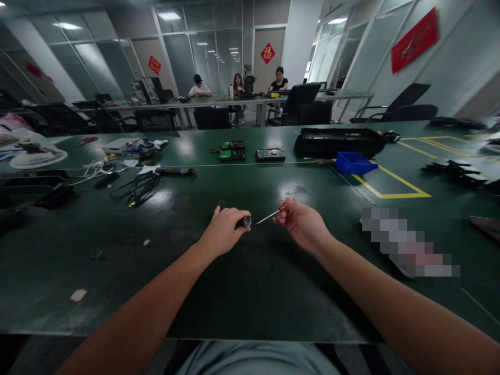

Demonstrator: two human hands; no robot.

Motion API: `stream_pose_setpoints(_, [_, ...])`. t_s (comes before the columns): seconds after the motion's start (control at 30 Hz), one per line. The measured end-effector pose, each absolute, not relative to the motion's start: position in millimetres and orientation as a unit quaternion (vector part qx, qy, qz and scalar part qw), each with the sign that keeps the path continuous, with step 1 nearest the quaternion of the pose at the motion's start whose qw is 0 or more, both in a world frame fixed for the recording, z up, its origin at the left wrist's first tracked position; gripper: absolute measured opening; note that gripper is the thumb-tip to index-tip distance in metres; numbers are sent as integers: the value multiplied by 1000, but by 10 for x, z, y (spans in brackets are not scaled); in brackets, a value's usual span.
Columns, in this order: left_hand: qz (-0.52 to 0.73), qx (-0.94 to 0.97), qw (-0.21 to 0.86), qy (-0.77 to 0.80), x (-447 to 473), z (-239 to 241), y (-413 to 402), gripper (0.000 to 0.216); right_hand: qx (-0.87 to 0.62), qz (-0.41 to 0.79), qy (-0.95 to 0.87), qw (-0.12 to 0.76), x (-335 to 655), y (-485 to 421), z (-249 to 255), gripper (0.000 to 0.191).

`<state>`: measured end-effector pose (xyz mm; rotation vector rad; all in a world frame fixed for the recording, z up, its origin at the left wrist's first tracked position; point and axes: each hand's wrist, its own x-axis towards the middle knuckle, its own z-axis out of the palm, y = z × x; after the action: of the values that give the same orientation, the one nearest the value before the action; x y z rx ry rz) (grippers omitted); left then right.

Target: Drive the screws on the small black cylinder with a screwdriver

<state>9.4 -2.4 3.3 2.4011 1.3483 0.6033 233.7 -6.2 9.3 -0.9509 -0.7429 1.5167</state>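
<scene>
Head view, scuffed green table (pixel 253 302), glass-walled room (pixel 203 62), left hand (pixel 224 229) gripping black cylinder (pixel 242 222), right hand (pixel 302 223) pinching slim screwdriver (pixel 269 216).

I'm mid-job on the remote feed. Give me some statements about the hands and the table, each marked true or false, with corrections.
1. The left hand holds a dark cylindrical part. True.
2. The right hand holds a thin metal tool. True.
3. The thin metal tool's tip is inside the dark cylindrical part. False: a gap shows between them.
4. The blue tray lies left of both hands. False: the blue tray is on the right.
5. The black cable bundle lies left of both hands. True.
</scene>
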Motion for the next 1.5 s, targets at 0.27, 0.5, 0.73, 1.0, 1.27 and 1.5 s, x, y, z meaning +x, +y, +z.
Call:
stream_pose_setpoints(0.27, [232, 819, 187, 490, 104, 31, -35, 29, -438, 518, -432, 594, 2321, -67, 9, 28])
stream_pose_setpoints(0.5, [240, 819, 182, 488, 109, 46, -46, 31, -466, 391, -571, 552, 2298, -177, 81, 28])
stream_pose_setpoints(0.73, [247, 815, 172, 495, 109, 73, -58, 32, -471, 324, -616, 542, 2266, -256, 161, 22])
stream_pose_setpoints(1.0, [242, 819, 177, 489, 143, 69, -80, 32, -467, 272, -596, 594, 2270, -305, 168, 22])
stream_pose_setpoints(1.27, [239, 814, 185, 496, 155, 78, -95, 32, -478, 259, -620, 565, 2280, -312, 160, 21])
stream_pose_setpoints(1.5, [237, 816, 186, 493, 154, 65, -92, 32, -479, 278, -629, 546, 2266, -327, 183, 21])
